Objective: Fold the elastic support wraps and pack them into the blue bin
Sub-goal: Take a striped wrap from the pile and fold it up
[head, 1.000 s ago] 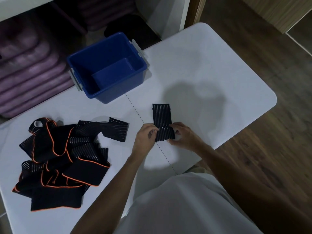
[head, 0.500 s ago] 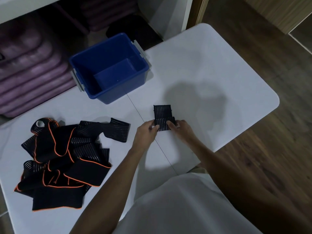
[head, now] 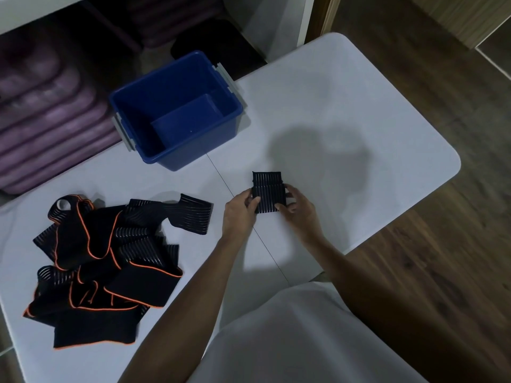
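Observation:
A small black ribbed support wrap (head: 267,189), folded into a short rectangle, lies on the white table (head: 345,111) in front of me. My left hand (head: 240,214) pinches its left edge and my right hand (head: 298,209) pinches its right edge. The blue bin (head: 174,109) stands empty at the back of the table, left of centre. A heap of unfolded black wraps with orange trim (head: 105,261) lies on the left side of the table.
Stacked purple cushions (head: 47,125) fill a shelf behind the table's left rear. The table's rounded right edge drops to a wooden floor (head: 442,244). A seam runs across the table under the folded wrap.
The wrap has become shorter: its near end was folded over onto the far part. Both hands moved forward with it and now hold the folded bundle by its sides.

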